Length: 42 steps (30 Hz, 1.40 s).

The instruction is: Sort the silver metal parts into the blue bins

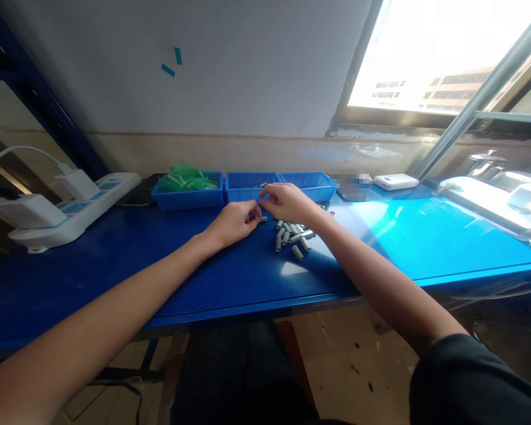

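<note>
My left hand [233,222] and my right hand [287,202] meet over the blue table [203,277], fingers pinched together. A small grey metal cylinder [261,219] sits at the left fingertips; the left hand pinches it. The right fingers are curled in a pinch right beside it; what they hold is too small to name. A pile of several small grey metal cylinders [292,237] lies just under and right of the right wrist. Behind the hands stand three blue bins: the left bin [188,199] holds green pieces [184,179], the middle bin [248,192] and right bin [312,190] sit next to it.
A white power strip [77,215] with white adapters plugged in lies at the left of the table. A white power bank [396,181] rests at the back right. A white device [491,200] lies on the window ledge at the far right. A window fills the upper right.
</note>
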Each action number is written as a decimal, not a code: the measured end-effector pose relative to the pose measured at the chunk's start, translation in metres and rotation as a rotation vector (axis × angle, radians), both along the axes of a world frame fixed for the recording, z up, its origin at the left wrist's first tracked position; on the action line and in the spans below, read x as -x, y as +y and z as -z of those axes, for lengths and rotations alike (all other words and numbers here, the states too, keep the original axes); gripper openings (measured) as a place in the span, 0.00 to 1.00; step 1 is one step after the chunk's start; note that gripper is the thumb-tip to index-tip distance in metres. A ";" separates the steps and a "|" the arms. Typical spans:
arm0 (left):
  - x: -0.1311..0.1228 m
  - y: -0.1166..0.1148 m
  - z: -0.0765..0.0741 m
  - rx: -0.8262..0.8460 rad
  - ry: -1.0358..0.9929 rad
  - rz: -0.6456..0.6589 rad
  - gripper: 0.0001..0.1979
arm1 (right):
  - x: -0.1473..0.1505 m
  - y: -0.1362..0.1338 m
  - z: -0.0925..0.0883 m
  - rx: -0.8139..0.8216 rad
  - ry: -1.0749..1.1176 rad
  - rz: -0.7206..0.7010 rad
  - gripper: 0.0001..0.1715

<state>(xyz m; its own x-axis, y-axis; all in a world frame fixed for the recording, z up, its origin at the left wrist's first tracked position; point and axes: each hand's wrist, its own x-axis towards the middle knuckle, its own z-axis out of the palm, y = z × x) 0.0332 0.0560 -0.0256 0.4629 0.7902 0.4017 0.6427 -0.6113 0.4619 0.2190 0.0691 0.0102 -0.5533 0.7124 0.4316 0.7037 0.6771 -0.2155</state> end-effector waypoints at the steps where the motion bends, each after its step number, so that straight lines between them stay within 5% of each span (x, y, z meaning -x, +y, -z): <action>1: 0.002 0.002 0.000 0.021 -0.062 -0.026 0.07 | 0.000 -0.002 0.000 0.007 -0.031 -0.052 0.12; 9: 0.002 0.003 -0.008 0.232 -0.573 0.011 0.20 | 0.003 -0.017 -0.008 -0.073 0.047 -0.119 0.10; 12: -0.001 -0.004 -0.011 0.156 -0.435 0.013 0.20 | 0.004 -0.017 -0.019 -0.255 0.240 -0.038 0.12; 15: -0.007 -0.011 -0.009 0.009 -0.089 0.136 0.19 | 0.003 0.000 -0.026 -0.408 0.395 0.096 0.17; 18: -0.013 -0.015 -0.006 -0.090 0.190 0.266 0.18 | -0.001 0.021 -0.023 -0.340 0.323 0.215 0.18; 22: -0.013 -0.013 -0.005 -0.117 0.253 0.146 0.14 | -0.011 0.017 -0.017 -0.118 0.121 0.245 0.20; 28: -0.003 -0.005 -0.003 0.000 -0.068 -0.040 0.08 | -0.011 -0.013 -0.016 0.136 -0.157 -0.064 0.16; 35: -0.003 -0.005 -0.012 0.222 -0.574 -0.026 0.17 | 0.000 -0.014 -0.015 -0.111 0.140 -0.087 0.09; 39: -0.005 -0.018 -0.022 0.114 -0.334 0.058 0.17 | 0.003 0.002 -0.024 -0.355 0.345 0.177 0.16; 42: -0.008 -0.034 -0.032 0.021 0.008 0.318 0.15 | 0.003 0.018 -0.021 -0.305 0.210 0.310 0.19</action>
<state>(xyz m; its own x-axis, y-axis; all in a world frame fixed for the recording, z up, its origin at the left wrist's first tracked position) 0.0409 0.0225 0.0067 0.6910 0.6137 0.3819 0.4248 -0.7723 0.4724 0.2160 0.0874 0.0314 -0.2130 0.6539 0.7260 0.8450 0.4963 -0.1991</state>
